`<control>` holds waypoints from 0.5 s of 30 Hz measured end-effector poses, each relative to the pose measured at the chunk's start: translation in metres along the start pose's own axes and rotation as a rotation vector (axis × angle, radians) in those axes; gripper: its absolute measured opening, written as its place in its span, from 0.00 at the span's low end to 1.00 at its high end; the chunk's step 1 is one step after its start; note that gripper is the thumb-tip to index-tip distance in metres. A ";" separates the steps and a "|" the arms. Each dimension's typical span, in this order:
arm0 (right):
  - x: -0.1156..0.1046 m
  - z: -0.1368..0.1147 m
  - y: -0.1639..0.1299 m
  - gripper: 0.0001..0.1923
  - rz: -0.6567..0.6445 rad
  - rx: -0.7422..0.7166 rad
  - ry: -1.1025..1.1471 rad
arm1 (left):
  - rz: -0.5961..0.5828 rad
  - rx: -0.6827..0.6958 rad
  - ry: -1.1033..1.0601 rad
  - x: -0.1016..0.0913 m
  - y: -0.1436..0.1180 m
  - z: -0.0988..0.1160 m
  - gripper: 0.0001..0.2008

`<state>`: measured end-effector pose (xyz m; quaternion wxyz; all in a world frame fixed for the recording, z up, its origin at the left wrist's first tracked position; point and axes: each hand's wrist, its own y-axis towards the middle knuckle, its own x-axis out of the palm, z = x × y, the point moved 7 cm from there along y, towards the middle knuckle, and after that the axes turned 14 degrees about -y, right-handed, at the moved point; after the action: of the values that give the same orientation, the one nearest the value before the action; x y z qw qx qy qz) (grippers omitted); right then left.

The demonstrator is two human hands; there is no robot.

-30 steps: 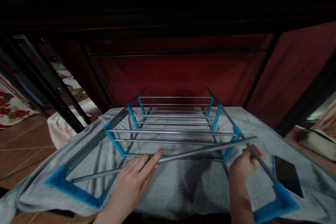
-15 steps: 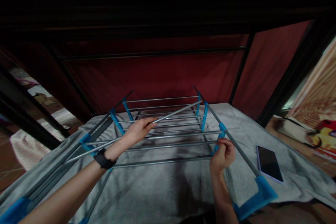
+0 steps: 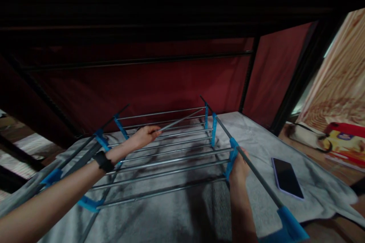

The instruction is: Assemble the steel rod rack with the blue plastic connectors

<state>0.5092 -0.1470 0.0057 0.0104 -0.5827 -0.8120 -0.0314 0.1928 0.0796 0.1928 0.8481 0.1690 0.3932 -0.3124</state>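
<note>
A rack frame of grey metal tubes and blue plastic connectors lies on a grey cloth (image 3: 168,216). My left hand (image 3: 144,136), with a dark watch on its wrist, is closed round a loose metal tube (image 3: 181,119), which slants up to the right above the fixed crossbars (image 3: 171,165). My right hand (image 3: 239,165) grips a blue connector (image 3: 232,159) on the right side pole (image 3: 259,176); some of its fingers are hidden behind the pole and connector. Several crossbars run between the blue connectors on the left and right sides.
To the right of the rack a phone (image 3: 288,178) lies on the cloth. A dark frame with red panels (image 3: 148,87) stands behind. On the floor at the right are a pale bag (image 3: 306,136) and a red and yellow package (image 3: 345,142).
My right hand has gone from a pinch at a crossbar's end to a grip on the connector beside the pole. The rack's left side has shifted left and down in view.
</note>
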 end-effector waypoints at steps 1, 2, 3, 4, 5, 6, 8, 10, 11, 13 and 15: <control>0.002 0.000 0.000 0.18 -0.002 0.015 0.017 | 0.000 -0.010 -0.010 -0.001 0.002 0.005 0.26; 0.003 0.001 -0.001 0.19 0.010 0.037 0.032 | 0.003 -0.015 -0.013 -0.002 0.005 0.011 0.27; 0.003 0.001 -0.002 0.19 0.023 0.060 0.038 | 0.002 -0.009 -0.011 -0.002 0.009 0.018 0.27; 0.003 0.001 -0.003 0.19 0.016 0.069 0.034 | -0.005 0.007 -0.003 0.000 0.013 0.026 0.27; 0.003 0.000 -0.004 0.19 0.015 0.077 0.027 | -0.018 0.029 0.010 0.003 0.018 0.032 0.27; 0.003 0.000 -0.004 0.18 0.014 0.085 0.018 | -0.028 0.051 0.030 0.007 0.022 0.038 0.26; 0.001 -0.001 -0.006 0.18 0.029 0.099 0.005 | -0.032 0.074 0.090 0.015 0.030 0.042 0.26; 0.000 -0.001 -0.006 0.17 0.048 0.116 -0.003 | -0.021 0.057 0.162 0.022 0.035 0.036 0.26; 0.000 -0.001 -0.006 0.17 0.051 0.122 -0.006 | -0.023 0.040 0.192 0.024 0.037 0.030 0.26; 0.001 -0.002 -0.006 0.16 0.049 0.126 -0.007 | -0.031 0.012 0.226 0.028 0.040 0.017 0.26; 0.004 -0.004 -0.007 0.16 0.043 0.116 0.009 | -0.026 0.001 0.230 0.030 0.042 0.008 0.25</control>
<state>0.5016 -0.1461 0.0097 0.0483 -0.5984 -0.7996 0.0134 0.2396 0.0950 0.1762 0.7931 0.1992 0.4899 -0.3023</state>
